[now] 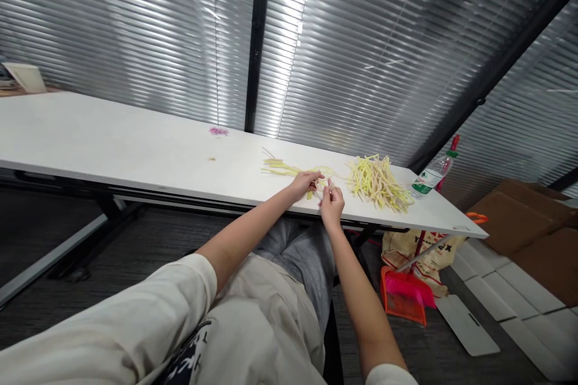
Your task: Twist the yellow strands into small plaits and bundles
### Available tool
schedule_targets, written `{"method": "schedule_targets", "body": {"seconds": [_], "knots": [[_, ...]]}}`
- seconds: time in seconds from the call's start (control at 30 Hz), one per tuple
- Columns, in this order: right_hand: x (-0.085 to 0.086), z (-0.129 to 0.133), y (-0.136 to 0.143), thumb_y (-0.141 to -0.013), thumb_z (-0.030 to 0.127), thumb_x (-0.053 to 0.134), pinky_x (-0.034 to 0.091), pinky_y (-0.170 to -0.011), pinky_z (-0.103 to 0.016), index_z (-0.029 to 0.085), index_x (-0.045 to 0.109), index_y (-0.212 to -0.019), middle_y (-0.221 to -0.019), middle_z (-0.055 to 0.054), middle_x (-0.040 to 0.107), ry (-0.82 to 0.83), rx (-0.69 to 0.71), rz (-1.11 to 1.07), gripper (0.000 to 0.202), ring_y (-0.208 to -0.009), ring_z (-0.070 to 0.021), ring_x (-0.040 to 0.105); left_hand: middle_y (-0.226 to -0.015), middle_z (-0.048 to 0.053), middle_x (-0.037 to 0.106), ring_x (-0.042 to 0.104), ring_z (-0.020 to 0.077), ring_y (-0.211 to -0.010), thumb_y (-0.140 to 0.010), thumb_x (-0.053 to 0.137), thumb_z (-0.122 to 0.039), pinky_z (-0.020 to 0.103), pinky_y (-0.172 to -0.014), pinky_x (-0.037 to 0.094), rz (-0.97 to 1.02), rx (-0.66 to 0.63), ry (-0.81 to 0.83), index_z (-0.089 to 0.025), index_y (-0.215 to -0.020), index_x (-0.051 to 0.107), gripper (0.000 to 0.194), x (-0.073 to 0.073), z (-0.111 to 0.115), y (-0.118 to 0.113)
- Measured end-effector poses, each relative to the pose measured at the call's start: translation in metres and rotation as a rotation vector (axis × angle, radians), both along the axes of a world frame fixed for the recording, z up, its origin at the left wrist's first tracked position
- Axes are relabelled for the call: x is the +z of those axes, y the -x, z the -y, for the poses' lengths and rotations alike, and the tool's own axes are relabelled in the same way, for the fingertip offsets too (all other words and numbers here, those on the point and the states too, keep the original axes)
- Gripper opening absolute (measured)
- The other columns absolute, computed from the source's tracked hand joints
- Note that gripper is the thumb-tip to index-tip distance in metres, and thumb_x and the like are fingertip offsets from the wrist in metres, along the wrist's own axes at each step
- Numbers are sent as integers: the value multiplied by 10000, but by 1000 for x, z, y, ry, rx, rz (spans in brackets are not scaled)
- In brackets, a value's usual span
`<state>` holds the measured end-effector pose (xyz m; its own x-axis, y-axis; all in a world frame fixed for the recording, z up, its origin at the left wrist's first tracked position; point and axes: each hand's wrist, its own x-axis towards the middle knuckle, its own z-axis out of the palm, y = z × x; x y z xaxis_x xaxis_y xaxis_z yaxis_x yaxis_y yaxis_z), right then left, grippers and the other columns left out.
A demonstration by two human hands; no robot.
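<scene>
My left hand (305, 185) and my right hand (332, 203) are close together over the near edge of the white table. The fingers of both are pinched on thin, pale yellow strips. How the strips run between the fingertips is too small to make out. To the left of my hands, several long yellow strips (280, 166) lie on the tabletop, their far ends spread apart. Beyond my right hand sits a loose, tangled heap of yellow and cream strips (377, 183).
The long white table (135, 138) stands against windows with blinds (352, 60). A green-capped plastic bottle (431, 176) is at its right end, and pink bits (218, 131) lie at the back. On the floor at right are an orange dustpan (404, 295), a bag (436, 255) and cardboard boxes (519, 216).
</scene>
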<state>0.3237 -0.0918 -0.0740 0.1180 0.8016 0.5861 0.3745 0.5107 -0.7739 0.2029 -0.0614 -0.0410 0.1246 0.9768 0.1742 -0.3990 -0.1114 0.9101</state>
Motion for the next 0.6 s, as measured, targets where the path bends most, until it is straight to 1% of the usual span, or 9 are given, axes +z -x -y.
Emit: {"method": "schedule_targets", "body": {"seconds": [0.1,0.2,0.33,0.4,0.47,0.53,0.6], "knots": [[-1,-2,-1,-905,395,327,464,-623,-277,152,516,-1279,-904,-70,551,-52,-38,99,484,-631,-126,528,-526,-24,505,458,49,-446,-692,706,-381,189,-455,357,-8,10,-22,-76,-826,687,334,1,2,0],[-1,-3,-2,-916,363,295,459,-729,-311,159,463,-1326,-898,-80,544,-87,-86,189,487,-773,-174,561,-527,-31,500,447,44,-458,-648,745,-360,191,-471,360,-23,39,-45,-70,-823,691,343,2,4,-2],[-2,-6,-1,-911,324,258,441,-803,-351,101,404,-1358,-928,-117,548,-86,-115,275,521,-898,-223,547,-535,-22,513,450,52,-485,-628,753,-386,204,-490,353,-59,44,-92,-64,-787,694,364,3,6,-3],[-3,-8,-1,-909,306,243,437,-811,-359,89,376,-1371,-955,-136,551,-83,-121,309,528,-935,-236,537,-541,-15,523,458,58,-501,-622,754,-394,208,-498,349,-62,24,-113,-63,-775,698,370,3,6,-3],[-5,-10,0,-913,305,234,434,-821,-365,103,366,-1377,-981,-143,559,-79,-121,321,523,-961,-241,537,-555,-8,538,469,61,-519,-615,760,-390,209,-510,349,-53,-10,-126,-64,-776,702,368,3,7,-3],[-6,-11,-1,-917,319,231,426,-848,-377,111,375,-1370,-1014,-151,570,-70,-121,310,519,-995,-246,539,-572,-1,555,482,66,-534,-610,765,-386,211,-522,355,-48,-47,-128,-69,-792,706,370,3,8,-3],[-7,-12,-1,-915,329,229,415,-882,-395,95,383,-1361,-1064,-168,576,-52,-120,294,526,-1037,-256,534,-595,9,574,492,69,-545,-604,770,-380,213,-530,362,-53,-70,-123,-75,-807,710,371,3,9,-3]]}}
